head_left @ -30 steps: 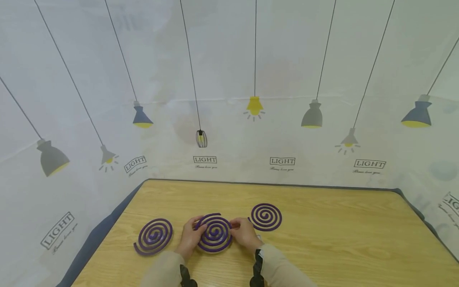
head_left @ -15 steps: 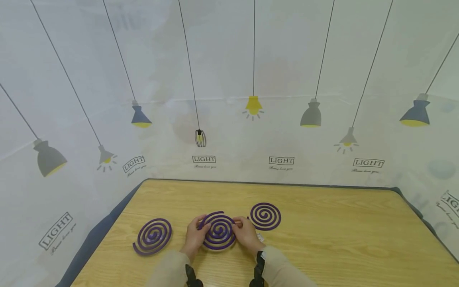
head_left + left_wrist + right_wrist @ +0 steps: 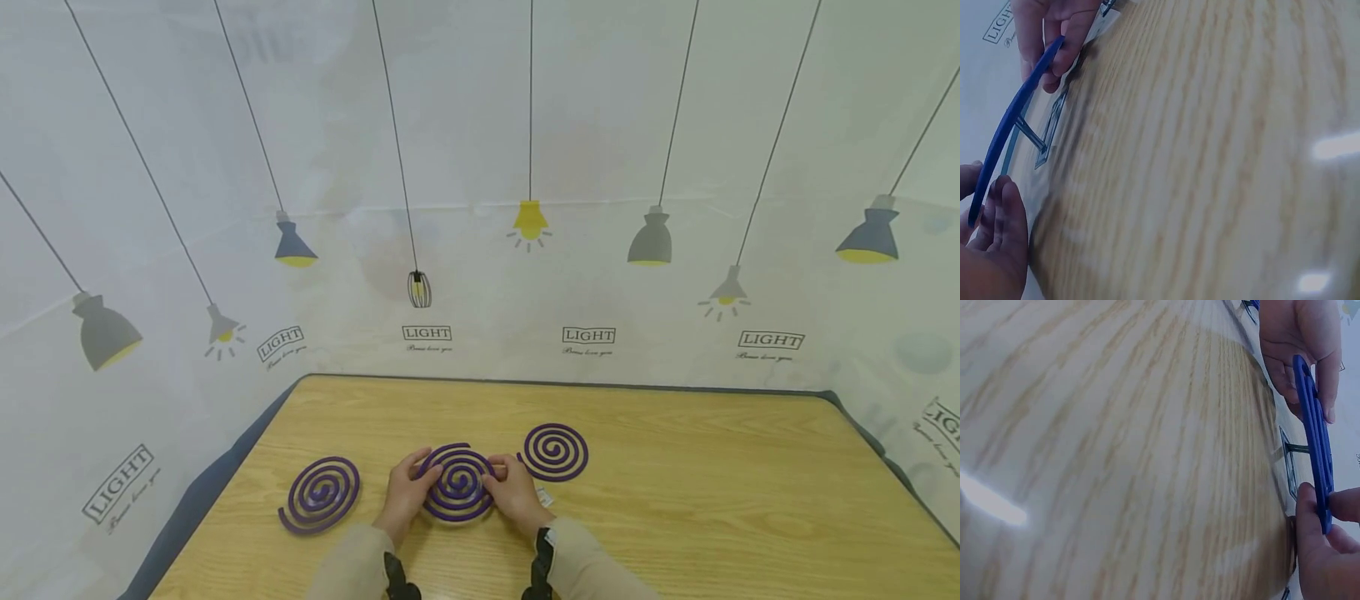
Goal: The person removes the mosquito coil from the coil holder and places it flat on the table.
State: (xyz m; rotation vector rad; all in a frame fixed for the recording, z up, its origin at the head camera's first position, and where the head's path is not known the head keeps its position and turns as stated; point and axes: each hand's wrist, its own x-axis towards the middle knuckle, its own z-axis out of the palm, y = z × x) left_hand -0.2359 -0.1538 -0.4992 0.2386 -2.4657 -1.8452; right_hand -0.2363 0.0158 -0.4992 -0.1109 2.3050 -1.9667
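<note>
In the head view, a purple mosquito coil (image 3: 460, 482) lies between both hands. My left hand (image 3: 405, 493) pinches its left rim, thumb on top; my right hand (image 3: 517, 498) pinches the right rim. Both wrist views show the coil (image 3: 1002, 132) edge-on above the table, with a small metal stand (image 3: 1031, 135) under it; the stand's post meets the coil's underside. To the left, a second coil (image 3: 321, 495) sits slightly tilted. A third coil (image 3: 553, 450) lies flat beyond my right hand.
A small shiny piece (image 3: 543, 497), too small to identify, lies beside my right wrist. The wooden table (image 3: 712, 483) reaches back to a pale wall covering (image 3: 480, 167) printed with hanging lamps.
Both hands and the held coil have shifted slightly right over the past second, then stayed nearly still. The other two coils keep their places.
</note>
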